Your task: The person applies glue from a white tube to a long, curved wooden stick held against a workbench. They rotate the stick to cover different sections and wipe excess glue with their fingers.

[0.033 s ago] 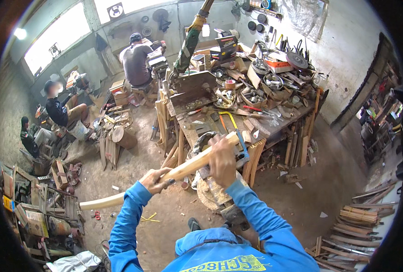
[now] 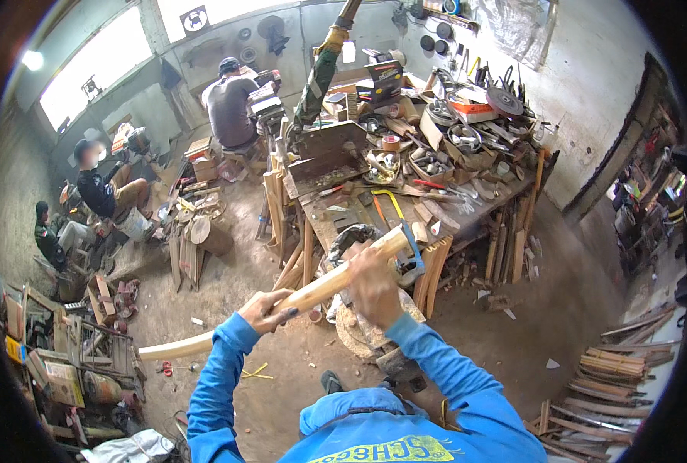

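Observation:
A long, slightly curved length of pale wood (image 2: 320, 290) runs slantwise in front of me, its thin end low at the left and its thick end by the bench. My left hand (image 2: 266, 311) is wrapped round its middle, with the thumb, dark at the tip, along the near side. Nearer the thick end, my right hand (image 2: 374, 292) lies over the wood with its fingers bent across it, a little blurred. Beneath that hand is a sawdust-covered machine or stand (image 2: 368, 328), partly hidden. Just past the thick end lies a hacksaw (image 2: 416, 258) with a yellow and blue frame.
The workbench (image 2: 455, 224) ahead carries heaped tools, tins and wood scraps. A green-wrapped post (image 2: 319, 85) rises at its left. One person (image 2: 231, 108) sits with back turned; two others sit at far left. Wooden strips (image 2: 610, 370) lie stacked at right, wooden frames (image 2: 112, 347) at left.
My right hand has slid slightly toward me and left along the wood. The wood has shifted a little; my left hand keeps its hold.

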Motion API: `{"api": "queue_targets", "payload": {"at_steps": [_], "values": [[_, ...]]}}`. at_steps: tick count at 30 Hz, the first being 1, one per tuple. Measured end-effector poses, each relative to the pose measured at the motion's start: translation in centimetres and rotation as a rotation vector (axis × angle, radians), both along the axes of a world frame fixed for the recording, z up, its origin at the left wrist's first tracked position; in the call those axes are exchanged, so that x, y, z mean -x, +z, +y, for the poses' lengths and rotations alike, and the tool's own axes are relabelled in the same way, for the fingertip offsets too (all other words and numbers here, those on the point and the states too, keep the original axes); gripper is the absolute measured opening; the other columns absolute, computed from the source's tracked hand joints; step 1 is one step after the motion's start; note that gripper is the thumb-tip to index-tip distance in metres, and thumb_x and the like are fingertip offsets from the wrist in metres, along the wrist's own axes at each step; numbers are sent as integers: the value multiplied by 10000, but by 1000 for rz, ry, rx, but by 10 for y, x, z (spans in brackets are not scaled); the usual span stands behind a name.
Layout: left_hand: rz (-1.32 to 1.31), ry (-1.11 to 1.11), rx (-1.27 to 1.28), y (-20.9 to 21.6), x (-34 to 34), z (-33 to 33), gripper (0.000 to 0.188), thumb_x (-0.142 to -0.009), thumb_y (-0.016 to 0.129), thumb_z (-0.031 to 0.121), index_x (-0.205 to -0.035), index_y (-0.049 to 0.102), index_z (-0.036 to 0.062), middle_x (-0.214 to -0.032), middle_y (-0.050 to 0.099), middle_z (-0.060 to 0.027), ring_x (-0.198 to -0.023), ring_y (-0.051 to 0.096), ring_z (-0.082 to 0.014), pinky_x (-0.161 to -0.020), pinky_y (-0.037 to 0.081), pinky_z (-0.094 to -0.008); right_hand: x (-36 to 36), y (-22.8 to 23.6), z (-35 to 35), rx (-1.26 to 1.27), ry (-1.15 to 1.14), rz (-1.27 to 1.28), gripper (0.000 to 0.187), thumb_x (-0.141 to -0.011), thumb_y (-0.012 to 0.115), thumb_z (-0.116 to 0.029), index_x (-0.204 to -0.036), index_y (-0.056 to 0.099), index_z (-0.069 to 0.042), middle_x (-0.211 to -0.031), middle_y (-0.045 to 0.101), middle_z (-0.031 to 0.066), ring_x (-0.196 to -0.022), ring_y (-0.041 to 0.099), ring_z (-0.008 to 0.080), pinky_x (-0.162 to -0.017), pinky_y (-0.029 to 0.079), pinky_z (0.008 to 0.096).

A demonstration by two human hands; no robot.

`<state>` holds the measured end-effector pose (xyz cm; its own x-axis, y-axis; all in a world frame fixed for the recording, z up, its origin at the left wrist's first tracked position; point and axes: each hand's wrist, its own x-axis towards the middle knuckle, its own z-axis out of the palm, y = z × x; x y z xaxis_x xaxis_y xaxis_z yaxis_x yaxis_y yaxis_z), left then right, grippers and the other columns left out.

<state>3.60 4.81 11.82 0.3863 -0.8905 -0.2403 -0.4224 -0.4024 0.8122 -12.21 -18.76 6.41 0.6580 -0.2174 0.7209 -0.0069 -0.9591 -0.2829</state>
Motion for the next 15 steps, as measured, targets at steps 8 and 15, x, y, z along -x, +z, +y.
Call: {"api": "queue_targets", "payload": {"at_steps": [8,15], "values": [[204,-66,-72,-40,38,6,492,-899,679,332,-1253,604,-2,-691,636,-68,-564,596,-120,-520,481,-285,83,-25,19,-176,-166,79,496,-935,578,-212,-1337,502,66,-1384,492,273,-1335,431,412,-1118,335,493],[143,-167,-17,-37,71,17,438,-828,701,128,-1237,611,-2,-857,703,-178,-650,668,-194,-608,522,-328,125,26,26,-802,-288,-157,927,-819,769,-346,-1452,252,92,-1354,443,284,-1277,449,388,-1092,339,450]]}}
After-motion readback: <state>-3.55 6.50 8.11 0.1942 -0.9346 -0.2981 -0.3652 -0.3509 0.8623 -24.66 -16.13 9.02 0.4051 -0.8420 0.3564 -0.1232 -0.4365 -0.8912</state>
